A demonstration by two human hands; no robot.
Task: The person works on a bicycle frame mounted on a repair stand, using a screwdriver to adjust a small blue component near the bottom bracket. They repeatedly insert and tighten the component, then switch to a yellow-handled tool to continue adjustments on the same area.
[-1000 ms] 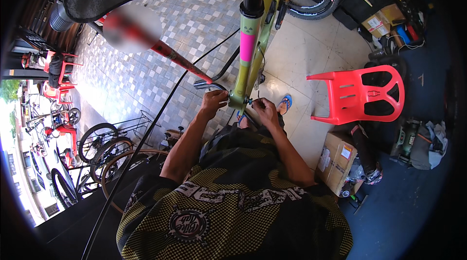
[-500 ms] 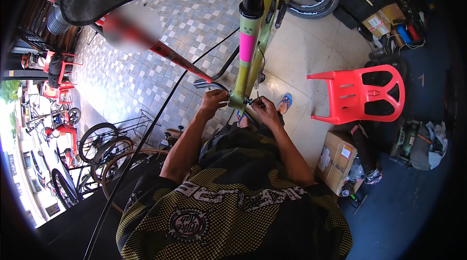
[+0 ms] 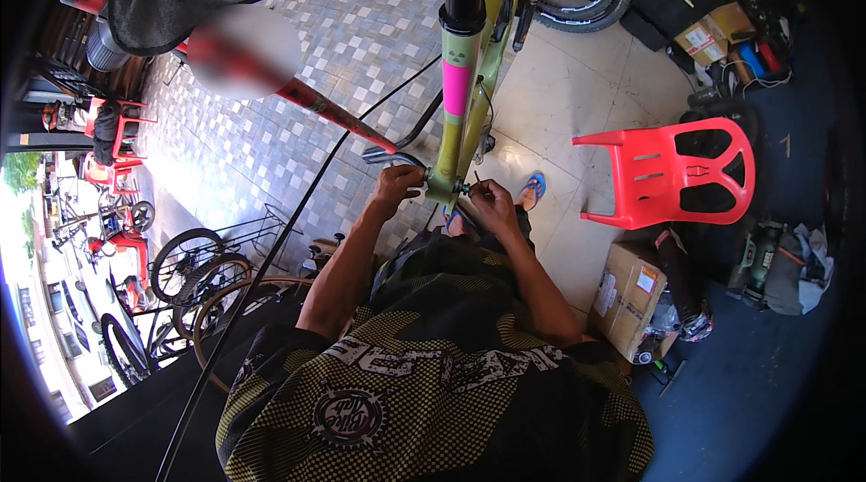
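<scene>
The left hand (image 3: 397, 186) has its grip closed around a silver metal crank arm (image 3: 390, 156) at nine o'clock of the lime-green bicycle frame (image 3: 460, 126); the right hand (image 3: 488, 201), at three o'clock, pinches a small dark tool (image 3: 468, 185) against the frame's lower end; a red plastic chair (image 3: 681, 171) stands well apart at three o'clock.
</scene>
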